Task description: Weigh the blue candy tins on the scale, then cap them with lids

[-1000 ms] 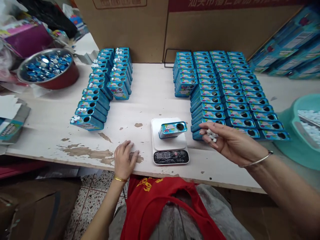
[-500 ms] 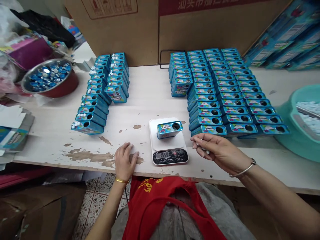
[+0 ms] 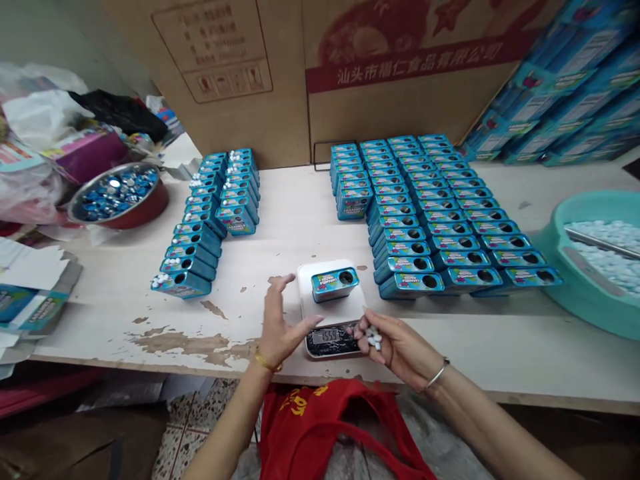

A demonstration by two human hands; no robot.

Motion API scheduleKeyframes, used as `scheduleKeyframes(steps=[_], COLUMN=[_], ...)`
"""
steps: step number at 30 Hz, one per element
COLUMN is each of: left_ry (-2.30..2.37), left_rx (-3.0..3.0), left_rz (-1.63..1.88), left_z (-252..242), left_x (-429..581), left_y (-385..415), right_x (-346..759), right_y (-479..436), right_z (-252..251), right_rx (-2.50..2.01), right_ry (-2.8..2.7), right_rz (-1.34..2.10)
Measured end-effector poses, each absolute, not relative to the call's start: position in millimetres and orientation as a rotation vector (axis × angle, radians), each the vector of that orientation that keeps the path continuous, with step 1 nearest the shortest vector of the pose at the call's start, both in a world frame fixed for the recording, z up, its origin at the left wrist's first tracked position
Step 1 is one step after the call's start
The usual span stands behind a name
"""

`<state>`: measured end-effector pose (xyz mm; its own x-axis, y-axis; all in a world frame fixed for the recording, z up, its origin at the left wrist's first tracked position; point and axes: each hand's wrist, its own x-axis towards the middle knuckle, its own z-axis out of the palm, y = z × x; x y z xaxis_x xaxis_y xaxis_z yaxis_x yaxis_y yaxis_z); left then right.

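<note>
The right grip (image 3: 387, 343) covers the right end of the panel of the scale (image 3: 334, 313) and partly hides its white pellets (image 3: 373, 339), the turquoise basin (image 3: 560, 263) runs past the right edge, the red apron (image 3: 320, 420) past the bottom, and the finest print on the tin (image 3: 333, 287) is illegible.

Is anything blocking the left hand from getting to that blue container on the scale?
Nothing visible does. The left hand is open at the left of the scale, facing the blue container. The right hand, holding white pieces, isn't between them.
</note>
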<state>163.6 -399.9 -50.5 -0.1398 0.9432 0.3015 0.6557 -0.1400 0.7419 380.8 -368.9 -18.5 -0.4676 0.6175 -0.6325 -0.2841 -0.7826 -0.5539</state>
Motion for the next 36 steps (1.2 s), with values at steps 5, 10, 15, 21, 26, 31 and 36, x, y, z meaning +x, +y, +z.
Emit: scheduleKeyframes(steps=[5, 10, 15, 21, 26, 31, 36], left_ry=[1.429, 1.293, 1.41, 1.41, 1.463, 1.478, 1.439], left_rx=[1.943, 2.632, 2.729, 2.87, 2.855, 2.751, 2.425], left_rz=[1.139, 0.932, 0.782, 0.752, 0.719, 0.748, 0.868], left_z=[-39.2, -12.7, -10.3, 17.1, 12.0, -7.5, -16.3], left_x=[185.8, 178.9, 170.5, 174.6, 171.5, 165.2, 166.1], left_y=[-352.5, -345.0, -344.6, -352.9, -348.9, -348.7, -336.7], right_x=[370.8, 366.5, 359.8, 359.4, 355.5, 355.3, 360.3], right_y=[-370.7, -359.7, -348.7, -351.6, -346.8, -344.3, -341.4], right_z=[-23.0, -13.0, -9.1, 11.3, 9.2, 1.8, 1.1], right_rx=[-1.138, -0.997, -0.956, -0.882, -0.912, -0.909, -1.006], right_ry=[-0.374, -0.28, -0.173, -0.266, -0.188, -0.202, -0.216], right_rz=[2.114, 2.001, 2.001, 2.024, 2.026, 2.058, 1.997])
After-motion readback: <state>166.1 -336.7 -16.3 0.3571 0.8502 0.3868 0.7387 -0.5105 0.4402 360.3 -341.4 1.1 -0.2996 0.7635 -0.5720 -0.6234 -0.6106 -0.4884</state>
